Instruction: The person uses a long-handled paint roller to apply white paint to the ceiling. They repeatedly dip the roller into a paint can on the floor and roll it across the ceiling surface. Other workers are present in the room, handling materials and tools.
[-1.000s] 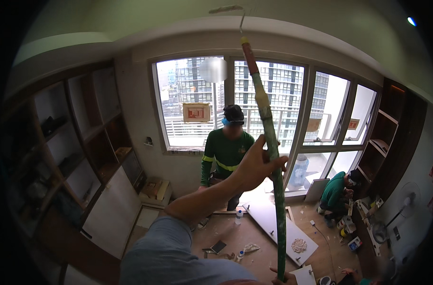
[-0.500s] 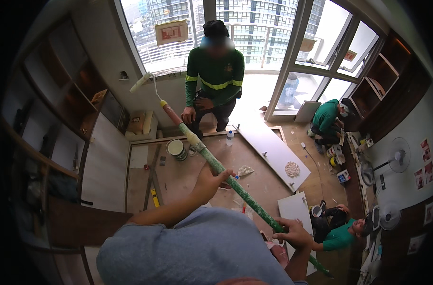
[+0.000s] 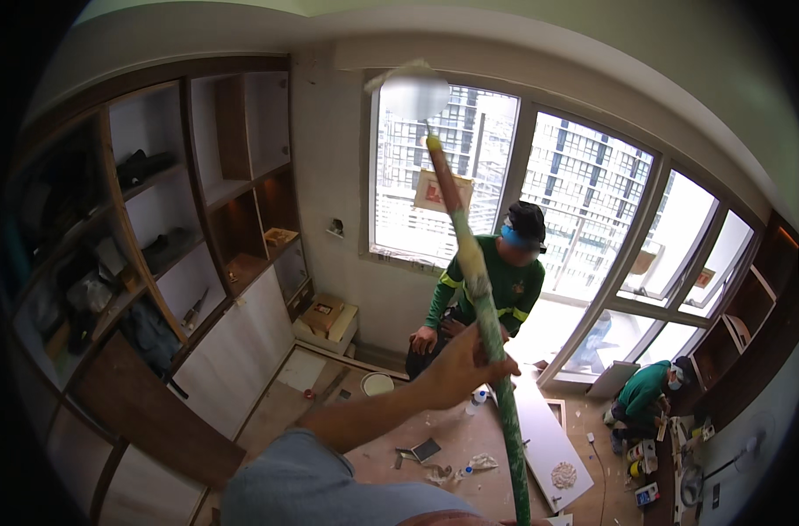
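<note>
A long paint roller pole [image 3: 507, 412] rises steeply in front of me, green and paint-flecked below, reddish brown higher up, with pale wrapping [image 3: 472, 267] at a joint. My left hand [image 3: 470, 364] is closed round its green part. At the top, the pale roller head [image 3: 399, 74] is raised near the top of the window and looks blurred. The pole's lower end runs out of the picture at the bottom edge, and my right hand is not visible there.
A person in a green long-sleeved top [image 3: 496, 280] sits beyond the pole, by the windows. Another person [image 3: 649, 394] crouches at the far right. A white panel [image 3: 540, 430] lies on the low platform, near a bottle [image 3: 478, 399] and paint bucket [image 3: 378, 383]. Shelves [image 3: 167, 228] line the left wall.
The pole has swung from a slant to nearly upright, its roller head rising and moving right. My left hand has moved up and right with it. My view has tilted upward; my right hand has left it.
</note>
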The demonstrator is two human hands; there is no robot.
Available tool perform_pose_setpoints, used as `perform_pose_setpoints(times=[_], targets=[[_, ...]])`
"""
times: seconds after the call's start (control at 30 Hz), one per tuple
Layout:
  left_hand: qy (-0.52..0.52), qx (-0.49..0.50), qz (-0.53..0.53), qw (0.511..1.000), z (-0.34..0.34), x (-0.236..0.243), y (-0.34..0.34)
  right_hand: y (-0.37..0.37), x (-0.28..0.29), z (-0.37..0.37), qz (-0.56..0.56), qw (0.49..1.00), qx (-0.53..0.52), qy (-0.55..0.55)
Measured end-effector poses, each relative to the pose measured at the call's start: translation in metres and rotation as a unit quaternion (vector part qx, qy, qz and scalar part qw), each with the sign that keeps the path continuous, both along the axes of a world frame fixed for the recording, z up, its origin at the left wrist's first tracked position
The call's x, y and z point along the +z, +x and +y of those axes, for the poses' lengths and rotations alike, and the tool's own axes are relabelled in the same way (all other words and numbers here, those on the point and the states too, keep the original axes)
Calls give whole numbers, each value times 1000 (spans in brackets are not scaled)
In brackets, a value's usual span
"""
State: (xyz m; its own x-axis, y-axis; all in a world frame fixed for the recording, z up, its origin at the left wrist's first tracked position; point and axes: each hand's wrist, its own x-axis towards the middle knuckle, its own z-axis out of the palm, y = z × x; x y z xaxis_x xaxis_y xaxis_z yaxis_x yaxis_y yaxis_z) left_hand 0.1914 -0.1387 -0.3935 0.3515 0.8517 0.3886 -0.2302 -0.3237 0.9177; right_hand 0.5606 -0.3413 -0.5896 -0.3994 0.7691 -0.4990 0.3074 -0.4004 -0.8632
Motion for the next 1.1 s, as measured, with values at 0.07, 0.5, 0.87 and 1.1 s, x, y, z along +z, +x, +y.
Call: perform_pose_setpoints(times=[0.07, 0.5, 0.87, 1.1], targets=[[32, -1, -37, 999, 16, 53, -25, -9, -39, 14, 5, 999, -2, 36], [308, 160, -128, 929, 165, 297, -202, -83, -17, 70, -26, 967, -57, 246], [263, 235, -134, 926, 138, 245, -85, -84, 120, 175, -123, 879, -82, 453], [228, 316, -210, 897, 136, 195, -64, -103, 128, 200, 31, 885, 40, 462]])
